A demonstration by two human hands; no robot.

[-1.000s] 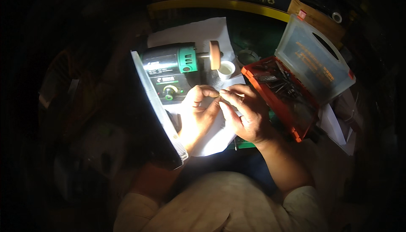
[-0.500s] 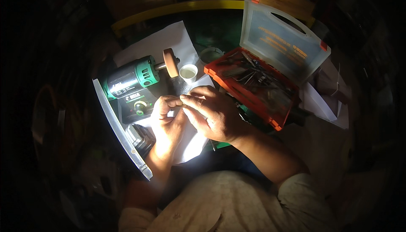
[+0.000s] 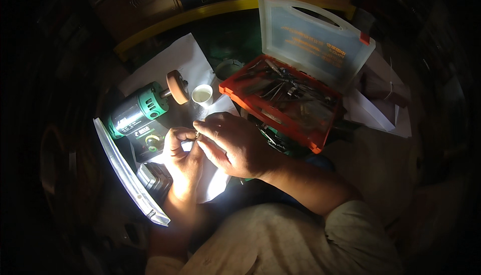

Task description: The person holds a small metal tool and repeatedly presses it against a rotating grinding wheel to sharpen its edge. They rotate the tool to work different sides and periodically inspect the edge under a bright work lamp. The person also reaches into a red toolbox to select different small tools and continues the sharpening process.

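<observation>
Both hands meet over the white paper (image 3: 213, 185) under a bright light. My left hand (image 3: 181, 158) is closed, its thumb and forefinger pinching a tiny piece (image 3: 197, 135) that looks shiny; its kind is too small to make out. From the right, my right hand (image 3: 234, 145) reaches over with thumb and fingertips on either side of that same piece. Just beyond the fingers stands a white cup (image 3: 202, 95) with something pale inside. Left of it lies a green and black bench grinder motor (image 3: 138, 109) with a round tan wheel (image 3: 177, 87) on its shaft.
An orange toolbox (image 3: 273, 116) lies open at the right, full of thin metal tools, its clear lid (image 3: 315, 39) upright. A long clear strip (image 3: 131, 174) edges the left side, next to a grey metal block (image 3: 154, 178). Behind the cup sits a round dish (image 3: 228, 69).
The whole view has shifted, so the bench things appear further left. My hands stay together, and a small shiny piece now shows between the fingertips.
</observation>
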